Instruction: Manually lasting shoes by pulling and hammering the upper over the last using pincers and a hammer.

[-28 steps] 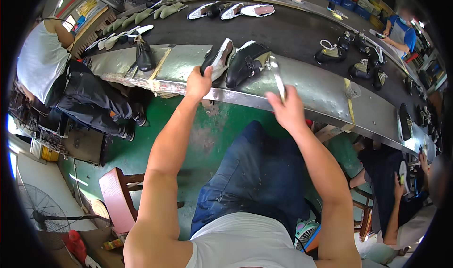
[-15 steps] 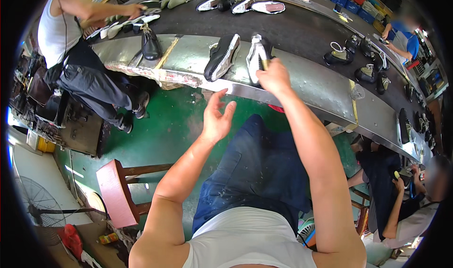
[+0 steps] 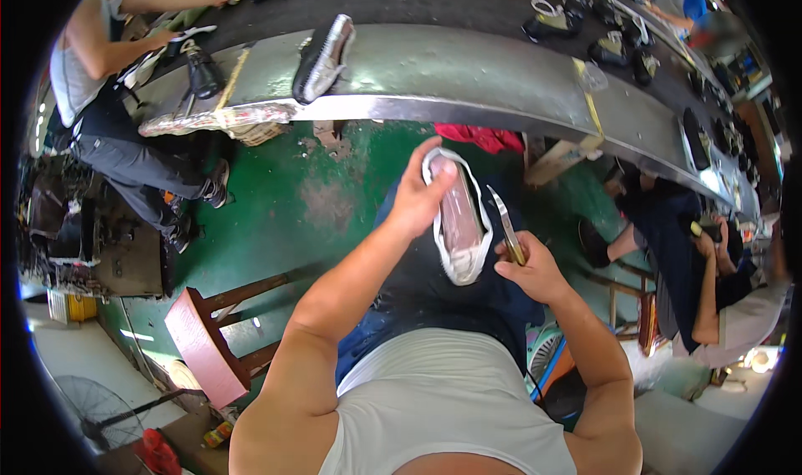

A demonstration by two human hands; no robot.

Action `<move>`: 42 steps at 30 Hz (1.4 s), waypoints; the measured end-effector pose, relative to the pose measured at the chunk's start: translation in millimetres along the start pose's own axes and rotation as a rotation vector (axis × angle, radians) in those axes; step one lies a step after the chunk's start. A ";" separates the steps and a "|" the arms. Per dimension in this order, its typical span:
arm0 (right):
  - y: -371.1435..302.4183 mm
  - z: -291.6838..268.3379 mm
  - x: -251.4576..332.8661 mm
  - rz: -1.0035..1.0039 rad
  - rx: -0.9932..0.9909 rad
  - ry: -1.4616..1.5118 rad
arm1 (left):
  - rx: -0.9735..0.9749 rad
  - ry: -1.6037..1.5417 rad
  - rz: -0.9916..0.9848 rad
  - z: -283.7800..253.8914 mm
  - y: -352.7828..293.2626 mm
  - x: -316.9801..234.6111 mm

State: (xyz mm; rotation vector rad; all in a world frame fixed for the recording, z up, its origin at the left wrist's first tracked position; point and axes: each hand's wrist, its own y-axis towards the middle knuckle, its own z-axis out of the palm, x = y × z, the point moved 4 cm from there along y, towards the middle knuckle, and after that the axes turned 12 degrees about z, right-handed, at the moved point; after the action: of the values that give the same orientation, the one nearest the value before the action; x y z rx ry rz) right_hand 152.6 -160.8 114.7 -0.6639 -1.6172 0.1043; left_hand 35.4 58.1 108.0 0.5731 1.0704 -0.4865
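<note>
Our 2 hands are apart in front of us, each closed on something. We clamp the far end of a white-edged shoe [image 3: 458, 216] in our left hand [image 3: 418, 198], thumb pressed on its pinkish bottom, which faces up. This shoe is over our lap, short of the near edge of the metal ledge [image 3: 468, 66]. Our right hand [image 3: 533, 270] grips the yellowish handle of a metal tool [image 3: 505, 223]; its slim curved tip points away from us, just beside the shoe's right side, and we cannot tell whether they touch. Left of the ledge's middle, a black-and-white shoe [image 3: 324, 59] lies slanted, reaching toward the near edge. Farther toward the left end we see a black boot [image 3: 202, 76] by the far edge. Past that far edge, a dark belt [image 3: 443, 7] carries dark shoes [image 3: 553, 25] on the right. Red cloth [image 3: 480, 137] shows below the near edge. At left, a co-worker [image 3: 83, 49] reaches across.
</note>
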 end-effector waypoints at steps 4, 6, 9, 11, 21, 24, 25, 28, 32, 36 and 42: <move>-48.7 -7.2 -46.1 0.130 0.026 0.204 | 0.310 0.267 0.045 19.0 -52.4 31.6; -63.0 -0.5 -50.7 0.267 0.020 0.080 | 0.367 0.127 -0.198 17.9 -73.5 52.9; -60.1 8.0 -52.9 0.208 0.065 -0.020 | 0.441 0.223 -0.177 11.9 -71.1 62.6; -53.5 16.6 -48.7 0.179 0.120 0.018 | 0.470 0.256 -0.165 11.4 -70.1 63.9; -14.6 24.6 -26.5 0.393 0.275 0.258 | 0.448 0.436 -0.177 1.1 -64.8 49.7; 3.5 17.6 -27.7 0.339 0.220 -0.168 | 0.325 0.398 -0.154 -6.1 -65.3 61.0; 13.3 18.0 -35.1 0.090 0.065 -0.398 | 0.258 0.360 -0.135 -10.7 -67.3 65.0; 29.4 30.5 -50.1 -0.205 -0.150 -0.558 | 0.134 0.271 -0.155 -19.3 -67.5 68.4; 29.4 23.0 -51.2 -0.160 -0.096 -0.492 | 0.097 0.286 -0.281 -15.6 -62.5 61.2; -21.2 0.9 -41.6 -0.095 0.041 -0.521 | 0.216 0.411 -0.129 -9.8 -57.2 46.3; -40.2 22.7 -91.3 0.431 0.119 0.345 | 0.515 0.784 0.728 37.8 -83.5 -12.8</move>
State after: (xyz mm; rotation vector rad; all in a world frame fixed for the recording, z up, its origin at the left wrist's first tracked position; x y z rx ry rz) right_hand 118.0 -230.1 47.9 -0.8776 -1.1120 0.3768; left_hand 3.5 -28.2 116.8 1.6241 1.3609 0.1519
